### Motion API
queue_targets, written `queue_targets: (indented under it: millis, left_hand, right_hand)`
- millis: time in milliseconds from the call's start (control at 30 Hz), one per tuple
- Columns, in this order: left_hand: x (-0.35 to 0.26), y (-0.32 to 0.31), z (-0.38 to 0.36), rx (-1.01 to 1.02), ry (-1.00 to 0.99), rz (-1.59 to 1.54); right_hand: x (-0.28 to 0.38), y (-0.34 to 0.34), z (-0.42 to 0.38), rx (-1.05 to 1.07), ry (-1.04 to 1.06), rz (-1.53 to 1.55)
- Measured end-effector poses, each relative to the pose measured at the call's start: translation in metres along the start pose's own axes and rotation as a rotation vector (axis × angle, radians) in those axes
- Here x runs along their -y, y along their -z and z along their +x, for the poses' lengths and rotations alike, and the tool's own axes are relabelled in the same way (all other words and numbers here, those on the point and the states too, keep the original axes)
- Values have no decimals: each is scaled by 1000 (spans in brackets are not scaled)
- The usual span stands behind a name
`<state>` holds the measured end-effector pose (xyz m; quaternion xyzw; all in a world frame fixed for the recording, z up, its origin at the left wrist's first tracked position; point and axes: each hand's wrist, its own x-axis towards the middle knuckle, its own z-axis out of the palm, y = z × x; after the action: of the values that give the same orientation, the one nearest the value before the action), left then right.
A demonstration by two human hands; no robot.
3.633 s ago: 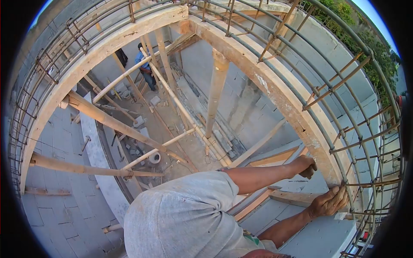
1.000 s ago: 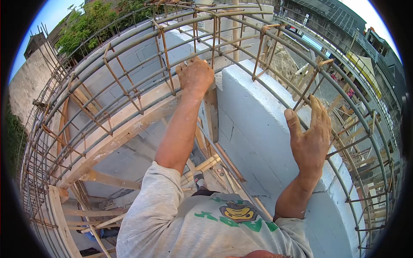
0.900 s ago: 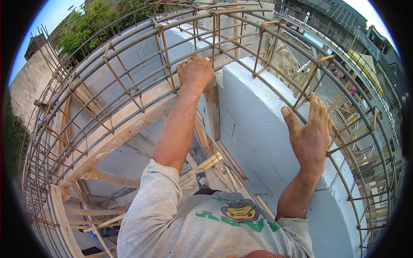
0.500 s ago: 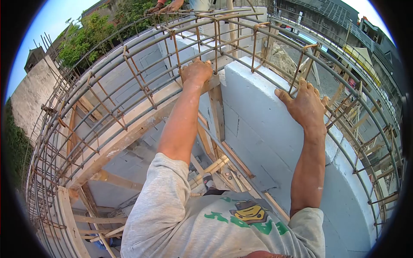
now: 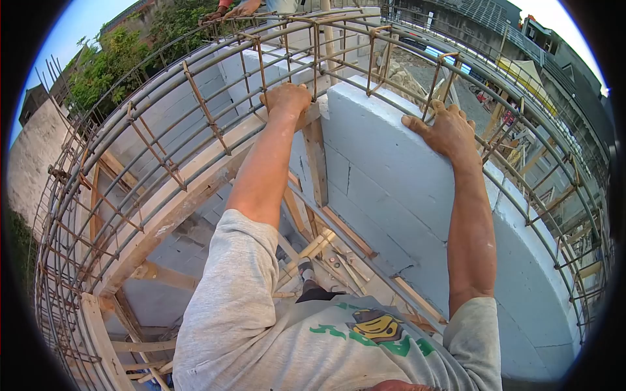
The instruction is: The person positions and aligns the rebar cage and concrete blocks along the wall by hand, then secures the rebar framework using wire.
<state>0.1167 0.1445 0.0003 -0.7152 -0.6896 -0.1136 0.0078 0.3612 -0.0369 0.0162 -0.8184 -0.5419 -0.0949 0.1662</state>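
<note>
A long rebar cage [image 5: 210,116] of bars tied with bent stirrups curves across the top of the walls. My left hand [image 5: 287,103] is closed around its lower bar, just above the timber beam [image 5: 215,168]; the fingertips are hidden on the far side. At the top edge of the pale block wall [image 5: 385,156], my right hand [image 5: 450,133] curls over the cage's lower bar, thumb out to the left on the wall's top. An upright stirrup stands beside that thumb.
Far below, a foot [image 5: 306,267] stands among loose timber and bamboo poles [image 5: 310,251]. A wooden post [image 5: 315,159] props the beam at the wall corner. Another person's hands [image 5: 228,9] rest on the cage at the far top. Timber framing [image 5: 107,339] lies lower left.
The view has shifted slightly, so cage and wall appear farther left and a little higher. Both my hands keep their places on the bars.
</note>
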Motion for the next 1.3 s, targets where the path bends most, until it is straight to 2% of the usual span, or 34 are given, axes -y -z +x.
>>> queue_targets:
  millis: [300, 500, 600, 800, 1000, 1100, 1200, 1267, 1300]
  left_hand:
    - [1, -4, 3, -15, -11, 6]
    - [2, 0, 3, 41, 3, -73]
    - [3, -1, 2, 38, 12, -99]
    - [4, -10, -4, -127, -9, -166]
    - [8, -5, -6, -112, -12, -352]
    - [12, -21, -7, -448, -118, -502]
    - [9, -43, -12, -859, -322, -644]
    - [-10, -49, -44, -737, -423, -906]
    - [-22, -59, -60, -723, -467, -922]
  right_hand:
    - [1, 12, 5, 90, -27, 67]
    - [1, 3, 0, -2, 11, 6]
    - [4, 3, -1, 31, 3, -83]
    - [5, 0, -5, -22, 17, -75]
    - [7, -4, -1, -73, -5, -90]
    - [9, 3, 0, -8, -16, -39]
    - [10, 1, -3, -56, -16, -38]
    - [12, 5, -3, -49, -11, -57]
    - [12, 5, -2, -59, -4, -59]
